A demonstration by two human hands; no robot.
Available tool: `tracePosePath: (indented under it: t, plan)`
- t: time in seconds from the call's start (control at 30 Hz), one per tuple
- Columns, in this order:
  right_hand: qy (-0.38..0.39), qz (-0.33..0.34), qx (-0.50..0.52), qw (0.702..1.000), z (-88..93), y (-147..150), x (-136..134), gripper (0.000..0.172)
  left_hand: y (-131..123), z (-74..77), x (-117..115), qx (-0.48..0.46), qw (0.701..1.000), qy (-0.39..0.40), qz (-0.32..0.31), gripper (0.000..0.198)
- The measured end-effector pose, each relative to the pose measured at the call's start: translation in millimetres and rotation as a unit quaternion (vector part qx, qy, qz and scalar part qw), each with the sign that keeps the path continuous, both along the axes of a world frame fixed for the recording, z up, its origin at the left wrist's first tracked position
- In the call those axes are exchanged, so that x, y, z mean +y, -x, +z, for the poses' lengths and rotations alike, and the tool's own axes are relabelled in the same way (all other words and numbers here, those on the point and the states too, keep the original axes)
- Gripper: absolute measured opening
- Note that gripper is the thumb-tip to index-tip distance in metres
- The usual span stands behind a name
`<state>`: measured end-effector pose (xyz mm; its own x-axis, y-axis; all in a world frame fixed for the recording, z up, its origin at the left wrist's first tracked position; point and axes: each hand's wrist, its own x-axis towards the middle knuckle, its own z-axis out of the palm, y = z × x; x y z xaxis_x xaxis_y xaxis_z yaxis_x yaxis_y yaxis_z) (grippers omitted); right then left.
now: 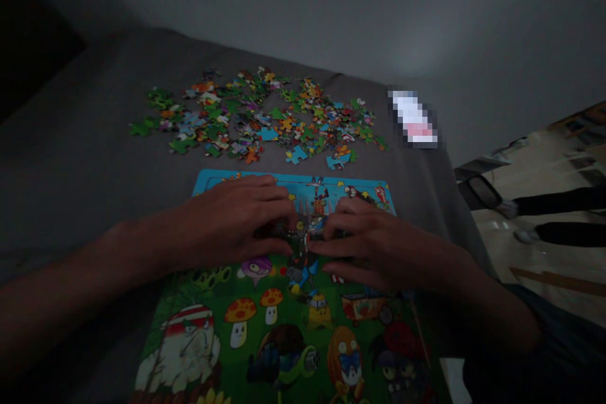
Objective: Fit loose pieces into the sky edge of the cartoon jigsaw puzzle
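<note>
Puzzle board (222, 182) lies flat under my two hands on a grey cloth-covered surface (80, 139), with its blue band on the far side and its green cartoon picture of mushrooms and odd plant characters running toward me. My left hand (231, 221) rests across the board's upper left, its fingers held together and curled down. My right hand (374, 243) comes in from the right, its fingers also close together and bent. My fingertips almost meet at the middle of the board, around a dark puzzle piece (299, 233). My fingers cover so much of it that I cannot tell whether I am pinching it or pressing it down, or whether it is one piece or several.

Beyond the board, toward the far edge of the grey surface, sits a wide scattered heap of loose jigsaw pieces (255, 113) in green, orange and blue, with a few blue ones (296, 154) lying nearest the board but apart from it. Near the far right corner of the surface lies a blurred white and pink object (411, 118). Off that right edge, down on the floor, stand two legs in black trousers (558, 214).
</note>
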<state>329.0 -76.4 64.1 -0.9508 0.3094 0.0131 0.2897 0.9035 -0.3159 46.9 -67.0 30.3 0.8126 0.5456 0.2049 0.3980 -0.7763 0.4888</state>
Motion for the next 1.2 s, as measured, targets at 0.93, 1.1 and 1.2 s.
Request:
tracePosePath:
  t: [0.93,1.1,1.2]
  plan:
    - [0.009,0.015,0.006,1.000,1.3,3,-3,0.032,2,4.0,3,0.014,1.000,0.010,-0.012,0.010]
    - [0.019,0.013,0.006,1.000,1.2,3,-3,0.034,6,4.3,6,0.021,1.000,0.020,-0.004,0.014]
    - [0.037,0.012,0.036,0.999,0.8,1,-2,0.033,20,10.8,16,0.019,0.998,0.010,0.055,0.020]
